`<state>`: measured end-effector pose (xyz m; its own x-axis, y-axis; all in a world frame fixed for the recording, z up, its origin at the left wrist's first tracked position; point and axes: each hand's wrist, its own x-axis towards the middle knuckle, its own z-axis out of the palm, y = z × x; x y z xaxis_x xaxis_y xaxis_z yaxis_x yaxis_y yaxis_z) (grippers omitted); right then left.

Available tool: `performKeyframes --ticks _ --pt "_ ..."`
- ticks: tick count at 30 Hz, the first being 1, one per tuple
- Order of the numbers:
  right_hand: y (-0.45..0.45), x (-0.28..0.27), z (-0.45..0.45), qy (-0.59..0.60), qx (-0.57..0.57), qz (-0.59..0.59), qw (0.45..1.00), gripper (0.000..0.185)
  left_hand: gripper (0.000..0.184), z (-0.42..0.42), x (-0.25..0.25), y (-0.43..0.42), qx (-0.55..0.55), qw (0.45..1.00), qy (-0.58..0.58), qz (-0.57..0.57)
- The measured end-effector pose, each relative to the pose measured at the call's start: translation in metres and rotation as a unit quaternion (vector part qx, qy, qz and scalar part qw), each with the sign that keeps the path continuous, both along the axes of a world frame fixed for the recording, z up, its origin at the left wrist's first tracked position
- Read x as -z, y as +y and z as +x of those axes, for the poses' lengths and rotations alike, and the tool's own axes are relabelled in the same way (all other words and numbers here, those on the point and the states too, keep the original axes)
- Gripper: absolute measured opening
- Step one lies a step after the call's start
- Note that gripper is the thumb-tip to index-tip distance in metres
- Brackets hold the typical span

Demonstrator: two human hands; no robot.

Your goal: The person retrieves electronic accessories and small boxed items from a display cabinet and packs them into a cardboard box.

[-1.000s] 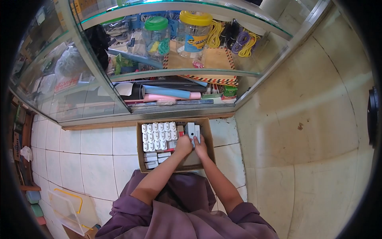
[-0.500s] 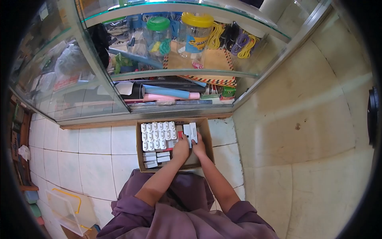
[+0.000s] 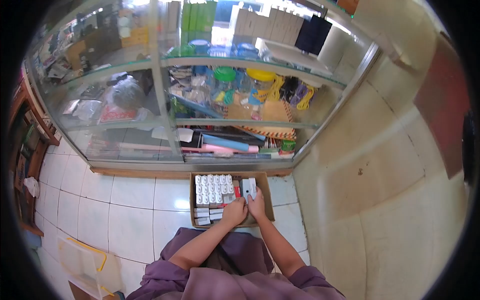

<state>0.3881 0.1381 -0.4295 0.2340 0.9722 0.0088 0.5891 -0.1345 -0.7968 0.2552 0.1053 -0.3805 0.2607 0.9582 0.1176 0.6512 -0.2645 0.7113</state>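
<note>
The one view looks forward and steeply down from the wearer's head, past sleeves (image 3: 167, 275) at six o'clock; it stands back enough to frame both hands (image 3: 235, 212), the whole carton (image 3: 269, 210) and, toward twelve, a glass cabinet (image 3: 161, 70).

Smooth face on the slim pale pack (image 3: 252, 186), lower centre, and around it the matt brown cardboard of the open box (image 3: 269, 206)! Inside, left, smooth white packs (image 3: 214, 185). Lower left, glossy floor tiles (image 3: 130, 220) throwing back a bright glare. Up through the middle, shiny glass shelves (image 3: 210, 121), a dull metal frame (image 3: 157, 45), a slick yellow plastic lid (image 3: 260, 75); matt purple cloth (image 3: 240, 285) along the bottom edge.
</note>
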Motion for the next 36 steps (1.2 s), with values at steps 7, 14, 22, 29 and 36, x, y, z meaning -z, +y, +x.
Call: performKeyframes --ticks 7,14,22,29,36 --pt "0.017 -0.166 -0.037 -0.050 -0.133 0.238 0.961 0.046 0.014 -0.069 -0.147 0.029 -0.008 0.975 -0.117 0.186" --pt "0.062 -0.348 -0.075 -0.094 -0.217 0.447 0.863 0.032 0.016 -0.116 -0.325 0.087 0.050 0.883 -0.054 0.464" --pt "0.235 -0.458 -0.090 -0.141 -0.146 0.449 0.870 0.040 0.021 -0.096 -0.417 0.254 -0.080 0.875 -0.218 0.424" --pt "0.379 -0.500 -0.102 -0.219 -0.052 0.318 0.921 0.071 0.026 -0.089 -0.451 0.401 -0.248 0.896 -0.250 0.270" --pt "0.394 -0.515 -0.115 -0.305 -0.031 0.239 0.921 0.072 0.073 -0.082 -0.439 0.467 -0.119 0.930 -0.308 0.159"
